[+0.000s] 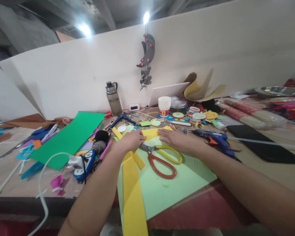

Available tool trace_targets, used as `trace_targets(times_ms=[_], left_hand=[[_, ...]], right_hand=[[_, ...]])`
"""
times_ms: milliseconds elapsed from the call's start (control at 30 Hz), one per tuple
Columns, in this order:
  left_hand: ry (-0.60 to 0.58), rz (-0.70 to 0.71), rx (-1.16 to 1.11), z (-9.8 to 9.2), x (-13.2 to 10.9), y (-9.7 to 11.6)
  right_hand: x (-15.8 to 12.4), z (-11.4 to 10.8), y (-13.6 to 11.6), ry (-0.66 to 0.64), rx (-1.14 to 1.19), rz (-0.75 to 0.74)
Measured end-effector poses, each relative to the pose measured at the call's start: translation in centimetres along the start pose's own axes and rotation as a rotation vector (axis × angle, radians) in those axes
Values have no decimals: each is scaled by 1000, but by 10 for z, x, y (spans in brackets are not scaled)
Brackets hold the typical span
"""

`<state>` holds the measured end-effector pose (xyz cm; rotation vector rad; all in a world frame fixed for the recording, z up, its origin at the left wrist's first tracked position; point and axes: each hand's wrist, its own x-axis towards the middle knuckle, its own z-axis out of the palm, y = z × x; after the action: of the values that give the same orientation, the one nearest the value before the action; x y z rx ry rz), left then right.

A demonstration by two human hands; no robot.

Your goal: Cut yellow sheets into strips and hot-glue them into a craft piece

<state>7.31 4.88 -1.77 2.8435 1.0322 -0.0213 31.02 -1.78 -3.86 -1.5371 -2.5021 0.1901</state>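
Both hands are on a yellow felt-like strip (151, 133) near the far edge of a pale green sheet (186, 178). My left hand (132, 139) has its fingers closed on the strip's left end. My right hand (173, 137) grips it farther right, with the fingertips bent down onto it; the thumb undersides are hidden. Between my forearms, scissors (167, 177) with one red and one yellow handle lie on the sheet, blades pointing toward my left hand. A longer yellow strip (133, 200) runs toward me under my left wrist, with a short yellow piece (138, 160) beside it.
On the left lie a green sheet (68, 139) and a blue power strip (86, 165) with a white cable. A blue glue gun (221, 141) and black phone-like slab (263, 144) are on the right. Behind stand a bottle (113, 100), paper cups (164, 105) and scattered scraps.
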Motion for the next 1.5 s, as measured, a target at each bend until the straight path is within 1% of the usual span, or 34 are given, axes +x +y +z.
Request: trace_targets(times_ms=[133, 267, 433, 533, 667, 700, 767, 800, 867, 967, 1033, 1067, 1133, 1200, 1267, 1333, 1400, 1433, 1500], left_hand=[[-12, -11, -2, 0, 0, 0], [-3, 4, -9, 0, 0, -1], [-8, 27, -15, 3, 3, -5], [-2, 30, -21, 4, 3, -6], [12, 37, -45, 1, 3, -5], [13, 43, -50, 0, 3, -4], [14, 50, -71, -4, 2, -2], [22, 36, -93, -6, 2, -1], [57, -44, -147, -10, 1, 4], [94, -214, -161, -13, 2, 11], [74, -294, -132, -13, 4, 16], [66, -324, -131, -12, 5, 17], [87, -358, -191, -10, 8, 16], [170, -368, -294, -9, 10, 12], [288, -381, -394, -10, 9, 9], [378, -387, -512, -15, 7, 8], [408, -349, -678, -21, 4, 12], [403, -321, -763, -24, 3, 15], [363, -275, -897, -27, 2, 25]], right_hand=[[-1, 0, 2, 39, -110, 45], [1, 2, -5, 56, -157, 47], [8, 7, -16, 13, -36, -34], [10, 6, -16, -8, 33, -44], [12, 4, -16, 63, 88, -43], [12, 4, -18, 66, 106, -60], [12, 4, -21, 24, 149, -106], [12, 5, -23, -7, 167, -125], [13, 7, -26, -34, 189, -146], [14, 9, -26, 4, 237, -148], [16, 9, -24, 95, 290, -108], [17, 8, -22, 169, 318, -62], [18, 4, -18, 376, 366, 71], [20, 0, -14, 573, 427, 210], [20, -3, -11, 684, 535, 335], [21, -4, -11, 684, 708, 442], [23, -4, -14, 621, 922, 492], [24, -3, -16, 570, 1031, 477], [26, -3, -22, 465, 1207, 389]])
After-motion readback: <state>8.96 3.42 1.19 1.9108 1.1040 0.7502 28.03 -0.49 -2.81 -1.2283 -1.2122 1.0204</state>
